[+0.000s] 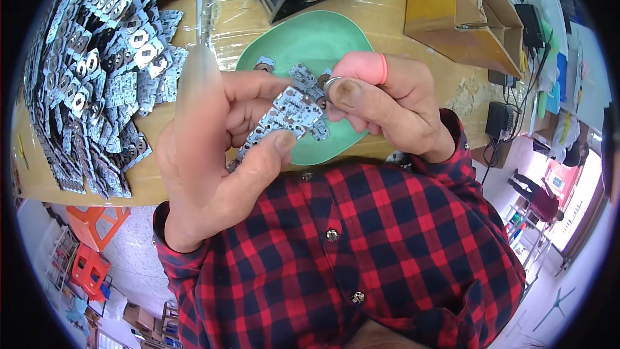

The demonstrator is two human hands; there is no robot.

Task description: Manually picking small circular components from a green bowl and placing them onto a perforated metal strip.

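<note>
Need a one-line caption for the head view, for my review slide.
Above a green tray, the left hand holds a circuit-board strip; the right hand pinches a shiny metal piece.

The counter [387, 22] is covered with glossy, wrinkled film. The bowl [278, 42] is formed of smooth plastic, the box [431, 6] of matt cardboard. The shirt [413, 232] is made of matt cloth, set with shiny metal snaps [332, 235]. The held circuit board [290, 111] is roughened by small mounted parts.
</note>
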